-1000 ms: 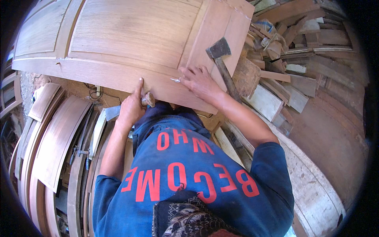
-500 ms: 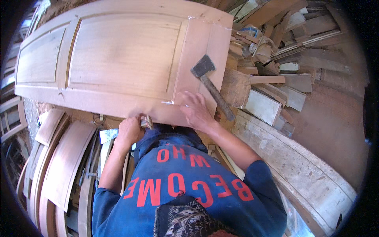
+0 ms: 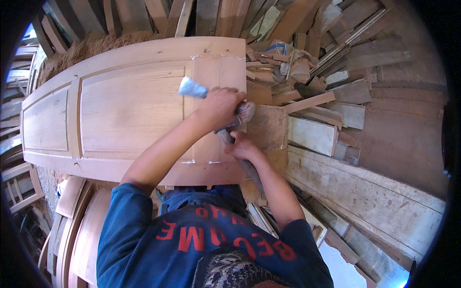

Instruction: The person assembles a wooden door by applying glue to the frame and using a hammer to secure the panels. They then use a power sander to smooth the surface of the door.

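My left hand (image 3: 220,109) is closed around a wide chisel, its pale blade (image 3: 192,88) pointing left over the panelled wooden door (image 3: 129,110). The butt of its handle (image 3: 246,112) sticks out to the right of my fist. Just below, my right hand (image 3: 242,145) grips a hatchet by its dark handle (image 3: 251,174), which slants down toward my body. The hatchet's head is mostly hidden around my left hand. Both tools are held above the door's right end, where white smears (image 3: 191,162) mark the frame joints.
Scrap boards (image 3: 312,134) are heaped to the right of the door, beside a long worn plank (image 3: 365,192). Curved wooden pieces (image 3: 72,216) stand at the lower left. Sawdust (image 3: 72,60) lies along the far edge, with upright boards (image 3: 134,17) behind it.
My left hand has raised the chisel from the door's near edge to over its right end. The hatchet, which lay on the door, is now in my right hand. The view has shifted.
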Available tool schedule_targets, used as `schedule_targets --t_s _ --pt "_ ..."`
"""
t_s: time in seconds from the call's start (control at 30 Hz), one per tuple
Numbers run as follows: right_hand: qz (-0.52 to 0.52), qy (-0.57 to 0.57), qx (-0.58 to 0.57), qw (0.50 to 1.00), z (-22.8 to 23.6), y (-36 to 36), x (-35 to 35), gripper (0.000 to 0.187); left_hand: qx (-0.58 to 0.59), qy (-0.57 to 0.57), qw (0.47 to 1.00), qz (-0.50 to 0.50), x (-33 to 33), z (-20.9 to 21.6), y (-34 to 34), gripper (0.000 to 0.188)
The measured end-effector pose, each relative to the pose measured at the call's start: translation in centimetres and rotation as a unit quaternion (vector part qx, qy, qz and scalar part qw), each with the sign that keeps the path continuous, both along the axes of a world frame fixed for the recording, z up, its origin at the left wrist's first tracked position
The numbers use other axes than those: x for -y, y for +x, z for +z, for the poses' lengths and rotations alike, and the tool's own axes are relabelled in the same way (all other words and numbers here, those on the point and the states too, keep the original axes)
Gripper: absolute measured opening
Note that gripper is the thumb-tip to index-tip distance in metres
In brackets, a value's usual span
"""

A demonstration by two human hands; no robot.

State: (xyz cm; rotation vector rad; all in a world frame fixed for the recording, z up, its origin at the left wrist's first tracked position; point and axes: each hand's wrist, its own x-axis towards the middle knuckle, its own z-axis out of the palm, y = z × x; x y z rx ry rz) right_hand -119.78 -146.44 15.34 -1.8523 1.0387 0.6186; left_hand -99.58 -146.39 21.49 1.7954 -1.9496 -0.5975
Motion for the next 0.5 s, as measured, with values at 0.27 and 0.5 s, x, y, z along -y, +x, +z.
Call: schedule_targets --t_s 0.27,0.5 --pt "-0.392 0.417 0.206 0.793 7.4 -12.7 -3.0 0.055 -0.016 0.002 0.996 -0.087 16.7 -2.9 -4.2 0.047" --pt "-0.620 0.304 0.293 0.662 9.8 -15.2 0.3 0.060 -0.016 0.058 0.992 -0.109 22.6 -6.4 -3.2 0.051"
